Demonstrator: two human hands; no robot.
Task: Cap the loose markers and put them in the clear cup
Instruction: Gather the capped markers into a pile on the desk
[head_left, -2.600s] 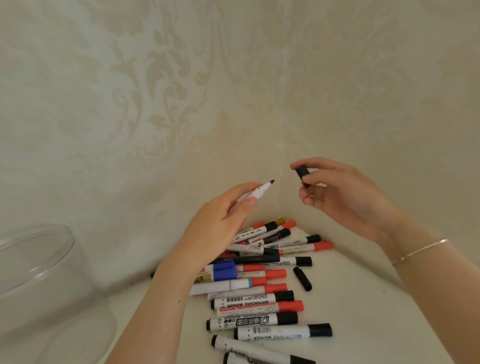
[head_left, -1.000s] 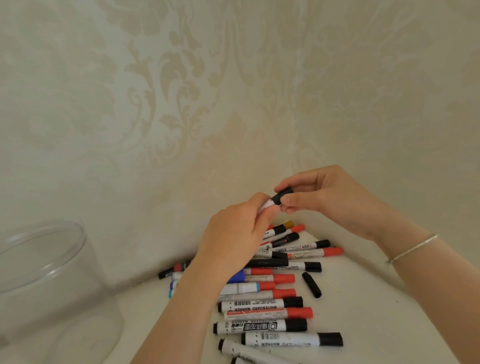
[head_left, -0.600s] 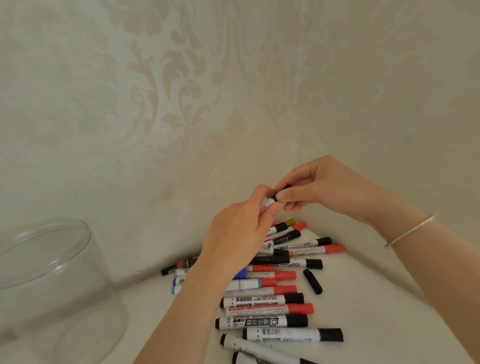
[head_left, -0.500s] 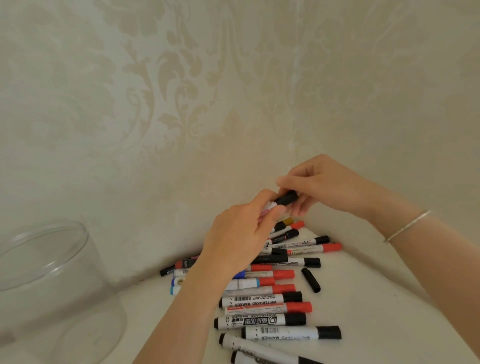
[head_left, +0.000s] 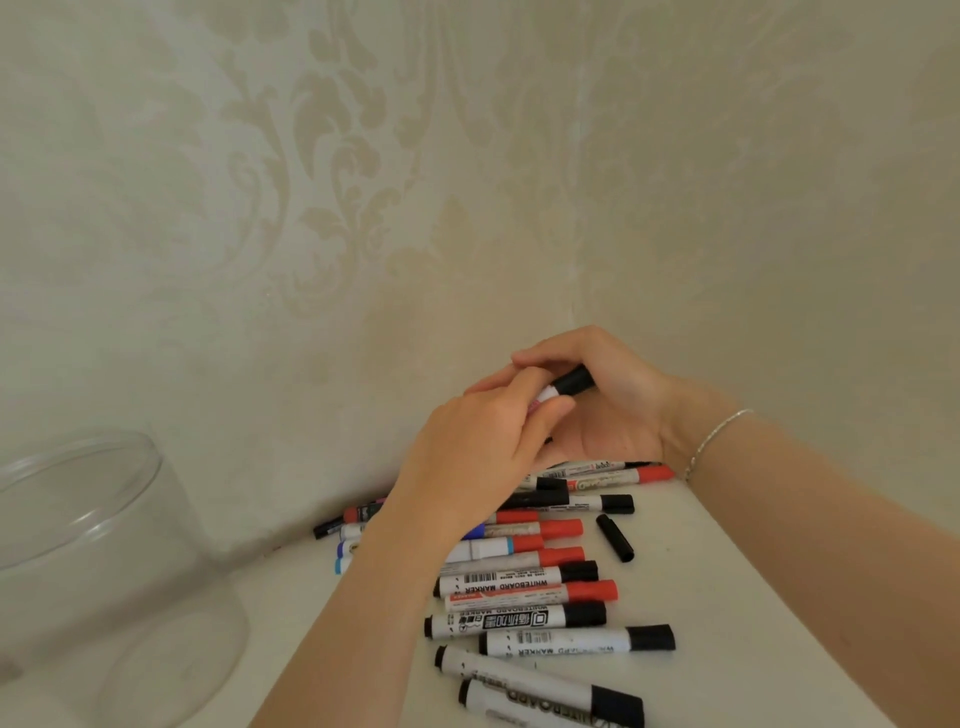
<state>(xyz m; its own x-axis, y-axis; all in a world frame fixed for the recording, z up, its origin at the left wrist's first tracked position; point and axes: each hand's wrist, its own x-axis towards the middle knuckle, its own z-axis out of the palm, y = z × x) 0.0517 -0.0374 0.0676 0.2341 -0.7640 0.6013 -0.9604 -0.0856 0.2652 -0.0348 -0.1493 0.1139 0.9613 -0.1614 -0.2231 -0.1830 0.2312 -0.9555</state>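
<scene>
My left hand grips a white marker, most of it hidden in the fist. Its black cap sits on the tip and pokes out to the right. My right hand curls around that cap, fingers over the top and palm against its end. Both hands hover just above a pile of whiteboard markers with black, red and blue caps, lying on the white table. A loose black cap lies to the right of the pile. The clear cup stands at the far left, nothing visible inside.
Patterned cream walls meet in a corner right behind the pile. More capped markers lie at the near edge of view. My right wrist wears a thin bracelet.
The black cap, held apart from the bare tip at first, has been brought onto the marker. Both hands have sunk closer to the pile, and my right hand has closed around the cap.
</scene>
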